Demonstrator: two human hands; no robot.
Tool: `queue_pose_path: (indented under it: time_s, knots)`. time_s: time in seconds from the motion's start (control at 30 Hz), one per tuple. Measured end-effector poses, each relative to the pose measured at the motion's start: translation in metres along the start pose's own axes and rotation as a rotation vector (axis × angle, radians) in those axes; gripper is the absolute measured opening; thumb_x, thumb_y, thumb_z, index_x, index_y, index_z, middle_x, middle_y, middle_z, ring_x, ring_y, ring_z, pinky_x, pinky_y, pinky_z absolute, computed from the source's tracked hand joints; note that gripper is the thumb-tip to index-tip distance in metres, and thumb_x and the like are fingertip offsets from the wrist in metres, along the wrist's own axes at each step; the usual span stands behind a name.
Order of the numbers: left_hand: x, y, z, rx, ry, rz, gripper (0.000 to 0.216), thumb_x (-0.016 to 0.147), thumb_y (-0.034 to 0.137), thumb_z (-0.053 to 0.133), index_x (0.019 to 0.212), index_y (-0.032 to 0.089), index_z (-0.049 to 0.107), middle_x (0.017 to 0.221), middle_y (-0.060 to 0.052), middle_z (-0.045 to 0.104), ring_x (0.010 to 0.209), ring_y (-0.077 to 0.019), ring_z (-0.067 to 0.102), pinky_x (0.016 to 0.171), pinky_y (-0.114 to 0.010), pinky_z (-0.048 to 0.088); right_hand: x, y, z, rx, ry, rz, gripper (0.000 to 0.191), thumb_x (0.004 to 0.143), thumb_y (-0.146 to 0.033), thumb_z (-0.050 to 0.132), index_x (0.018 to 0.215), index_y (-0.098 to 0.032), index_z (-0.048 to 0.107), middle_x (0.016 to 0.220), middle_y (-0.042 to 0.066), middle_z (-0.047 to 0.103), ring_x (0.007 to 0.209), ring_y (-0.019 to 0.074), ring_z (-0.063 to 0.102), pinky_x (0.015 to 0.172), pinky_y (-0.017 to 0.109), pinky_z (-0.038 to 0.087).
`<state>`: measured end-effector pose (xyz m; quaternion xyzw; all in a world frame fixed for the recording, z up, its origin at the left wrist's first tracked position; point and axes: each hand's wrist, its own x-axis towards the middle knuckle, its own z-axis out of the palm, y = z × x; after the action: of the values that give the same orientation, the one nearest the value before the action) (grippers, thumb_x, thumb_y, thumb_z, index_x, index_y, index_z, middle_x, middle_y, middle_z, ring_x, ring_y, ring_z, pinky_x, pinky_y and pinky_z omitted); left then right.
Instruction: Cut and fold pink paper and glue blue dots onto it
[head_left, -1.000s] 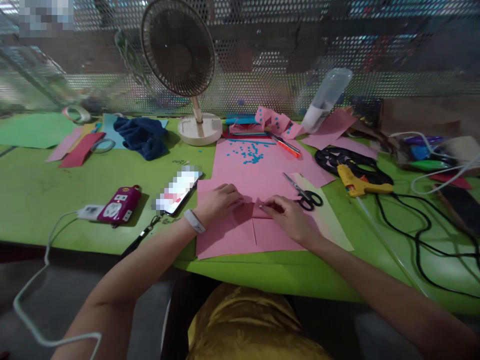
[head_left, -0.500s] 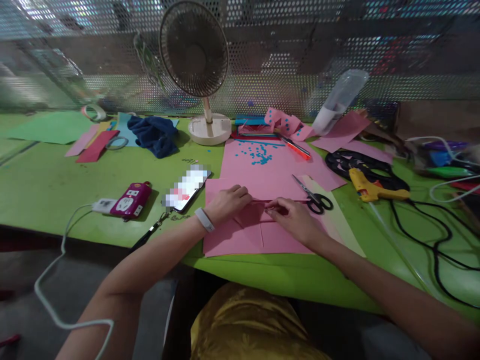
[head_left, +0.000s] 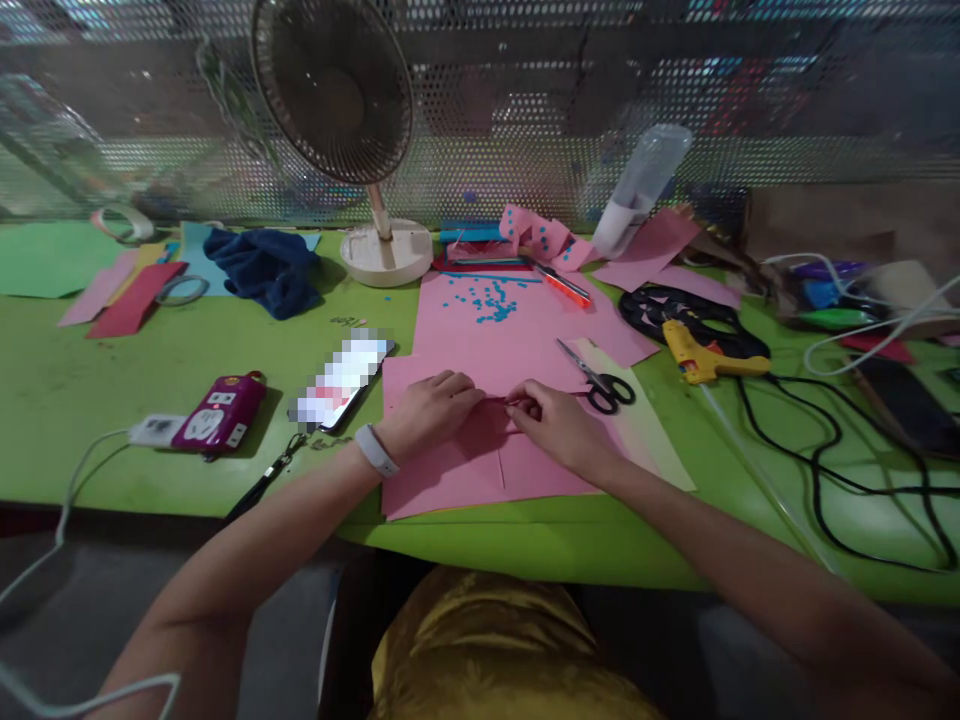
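Pink paper (head_left: 446, 485) under two bare hands at the edge of a green table (head_left: 97, 380)

The pink paper lies flat near the table's front edge, in front of the wearer, with a raised fold across its middle and a thin upright line below that. Both hands are at the fold. The left hand (head_left: 439, 405) rests on the paper from the left, palm down, its fingertips at the fold; what lies under the fingers is hidden, so I cannot tell whether they grip. The right hand (head_left: 559, 425) comes in from the other side, thumb and forefinger bent close to each other at the fold — whether they are clamped on the paper I cannot tell. The two hands are near each other, not touching. A white band (head_left: 376, 452) circles the left wrist.

Just beyond the right hand, black-handled scissors (head_left: 611, 393) lie with their blades apart, near a pale yellow sheet (head_left: 671, 460). Farther back, blue dots (head_left: 495, 305) are scattered over pink paper, with an orange-red cutter (head_left: 568, 290) beside them.

To the left are a phone (head_left: 352, 370) with its screen lit and a purple power socket (head_left: 221, 412). To the right, a yellow glue gun (head_left: 697, 355) rests by a black item. At the back stand a fan (head_left: 386, 255) and a tilted clear bottle (head_left: 645, 180) — a crumpled dark blue cloth (head_left: 270, 270) lies left of the fan.
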<state>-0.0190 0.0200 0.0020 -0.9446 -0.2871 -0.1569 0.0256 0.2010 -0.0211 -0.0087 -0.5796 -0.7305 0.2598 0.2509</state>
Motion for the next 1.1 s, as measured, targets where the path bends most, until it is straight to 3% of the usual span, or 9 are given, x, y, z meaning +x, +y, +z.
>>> queue_pose_path:
  time_s: [0.23, 0.33, 0.57, 1.1]
  knots:
    - [-0.005, 0.022, -0.006, -0.023, -0.062, 0.275, 0.026, 0.098, 0.023, 0.04, 0.096, 0.015, 0.065, 0.084, -0.007, 0.065, 0.077, -0.0161, 0.059, 0.068, -0.03, 0.049, -0.002, -0.004, 0.0, -0.099, 0.027, -0.009, 0.012, 0.09, -0.029, 0.052, 0.097, -0.025, 0.06, 0.091, 0.002, 0.07, 0.073, 0.0151, 0.063, 0.056, 0.025, 0.039]
    - [-0.006, 0.03, -0.005, 0.054, -0.064, 0.251, 0.026, 0.097, 0.029, 0.045, 0.086, 0.016, 0.064, 0.081, -0.005, 0.063, 0.072, -0.0161, 0.057, 0.065, -0.03, 0.046, -0.003, -0.006, -0.001, -0.142, 0.032, -0.03, 0.01, 0.09, -0.028, 0.053, 0.095, -0.025, 0.06, 0.089, 0.001, 0.069, 0.074, 0.0156, 0.062, 0.057, 0.026, 0.04]
    - [-0.004, 0.046, -0.007, 0.075, -0.024, 0.124, 0.051, 0.093, 0.058, 0.042, 0.073, 0.015, 0.062, 0.078, -0.007, 0.061, 0.07, -0.0173, 0.056, 0.059, -0.032, 0.042, -0.004, -0.006, -0.003, -0.177, -0.016, -0.044, 0.009, 0.089, -0.027, 0.053, 0.094, -0.024, 0.06, 0.088, 0.001, 0.068, 0.078, 0.0168, 0.062, 0.065, 0.028, 0.044]
    - [-0.005, 0.051, -0.011, 0.071, -0.06, 0.076, 0.058, 0.093, 0.061, 0.037, 0.079, 0.012, 0.064, 0.079, -0.009, 0.059, 0.07, -0.018, 0.055, 0.062, -0.032, 0.044, -0.004, -0.007, -0.007, -0.11, -0.036, -0.016, 0.012, 0.087, -0.026, 0.055, 0.095, -0.024, 0.064, 0.092, 0.001, 0.069, 0.08, 0.0149, 0.061, 0.065, 0.026, 0.043]
